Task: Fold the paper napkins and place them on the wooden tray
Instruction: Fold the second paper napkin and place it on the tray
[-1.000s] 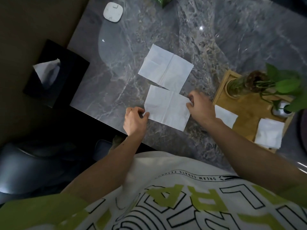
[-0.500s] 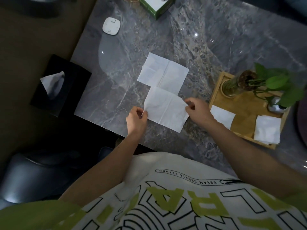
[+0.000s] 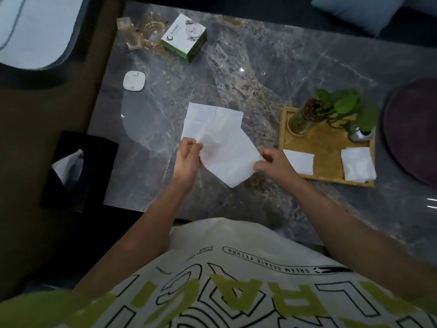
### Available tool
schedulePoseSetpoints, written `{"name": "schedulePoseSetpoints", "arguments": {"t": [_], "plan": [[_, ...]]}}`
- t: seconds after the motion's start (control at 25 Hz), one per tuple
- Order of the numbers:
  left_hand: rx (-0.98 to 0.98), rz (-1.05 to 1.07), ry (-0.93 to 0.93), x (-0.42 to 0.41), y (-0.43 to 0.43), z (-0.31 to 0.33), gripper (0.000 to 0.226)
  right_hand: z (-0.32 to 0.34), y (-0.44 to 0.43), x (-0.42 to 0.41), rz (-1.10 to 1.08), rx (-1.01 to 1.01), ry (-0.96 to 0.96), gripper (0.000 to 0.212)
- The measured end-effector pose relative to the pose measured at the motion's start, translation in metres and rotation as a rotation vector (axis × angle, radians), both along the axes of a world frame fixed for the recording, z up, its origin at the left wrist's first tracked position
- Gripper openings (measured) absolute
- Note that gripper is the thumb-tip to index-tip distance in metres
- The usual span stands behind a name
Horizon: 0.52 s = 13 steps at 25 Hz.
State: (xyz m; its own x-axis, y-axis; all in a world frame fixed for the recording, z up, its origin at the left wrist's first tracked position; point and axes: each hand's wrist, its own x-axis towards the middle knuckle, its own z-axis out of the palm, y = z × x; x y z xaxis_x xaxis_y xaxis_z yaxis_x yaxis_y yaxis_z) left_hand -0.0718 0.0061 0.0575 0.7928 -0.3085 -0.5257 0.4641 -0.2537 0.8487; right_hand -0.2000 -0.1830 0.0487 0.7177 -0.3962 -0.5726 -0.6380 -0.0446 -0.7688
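A white paper napkin [image 3: 228, 153] hangs lifted above the marble table, held by two corners. My left hand [image 3: 188, 157] pinches its left corner and my right hand [image 3: 273, 163] pinches its right corner. Behind it a second unfolded napkin [image 3: 205, 119] lies flat on the table, partly covered by the lifted one. The wooden tray [image 3: 327, 172] sits to the right, with one folded napkin [image 3: 300, 161] at its near left and another folded napkin [image 3: 358, 164] at its near right.
A glass vase with a green plant [image 3: 305, 119] and a small white pot [image 3: 360, 136] stand on the tray's far side. A black tissue box [image 3: 78, 166] is left of the table. A green-white box [image 3: 184, 37], glassware [image 3: 151, 31], a white coaster [image 3: 134, 81] and a dark round mat [image 3: 413, 129] are also here.
Both hands have raised the near napkin off the table by its corners; it now hangs slack over the far napkin. The camera has tilted up, showing more of the table.
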Motion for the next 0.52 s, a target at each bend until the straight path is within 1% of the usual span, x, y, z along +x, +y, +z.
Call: {"name": "schedulePoseSetpoints", "arguments": {"t": [0.12,0.24,0.36,0.52], "plan": [[-0.061,-0.122,-0.022,0.017,-0.007,0.018,0.01,0.017,0.01,0.0,-0.145,0.138,-0.037,0.033],[-0.101,-0.255,-0.07,0.037,-0.007,0.033,0.012,0.037,0.023,0.008,-0.267,0.27,-0.065,0.03],[-0.172,-0.339,-0.145,0.052,-0.002,0.048,0.015,0.053,0.036,0.018,-0.337,0.333,-0.082,0.027],[-0.169,-0.408,-0.178,0.068,-0.002,0.063,0.018,0.061,0.041,0.027,-0.352,0.42,-0.125,0.039]]}}
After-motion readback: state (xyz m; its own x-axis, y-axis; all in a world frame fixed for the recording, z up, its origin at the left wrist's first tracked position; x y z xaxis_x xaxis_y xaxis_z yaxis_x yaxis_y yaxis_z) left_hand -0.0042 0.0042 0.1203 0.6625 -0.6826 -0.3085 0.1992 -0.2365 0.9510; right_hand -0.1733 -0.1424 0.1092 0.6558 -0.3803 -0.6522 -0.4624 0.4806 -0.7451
